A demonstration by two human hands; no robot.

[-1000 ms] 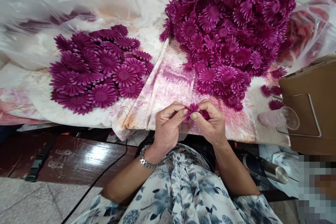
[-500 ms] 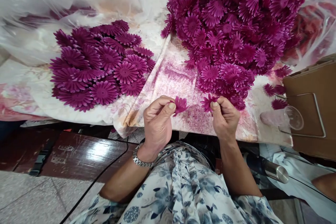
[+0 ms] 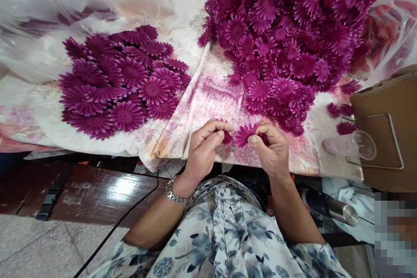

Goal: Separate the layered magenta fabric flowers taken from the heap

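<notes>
My left hand (image 3: 206,150) pinches a purple artificial flower head (image 3: 227,138), which is partly covered by my fingers. In my right hand (image 3: 273,147), thumb and forefinger grip another purple flower head (image 3: 245,135) by its edge. The two flower heads are close together above the near edge of the cloth, with a small gap between them. Beyond my right hand rises a large heap of the same purple flower heads (image 3: 293,34). A lower pile of flatter, neatly spread flower heads (image 3: 127,74) lies to the left.
A floral cloth (image 3: 192,113) dusted with purple specks covers the table. At the right are a clear plastic cup (image 3: 345,145) on its side, a cardboard box (image 3: 387,100) with a wire handle and a few loose flower heads (image 3: 345,128). Plastic sheeting (image 3: 39,0) lies at back left.
My hands have come closer together, each still holding its flower head. The left moved right and the right moved left. Both piles look the same.
</notes>
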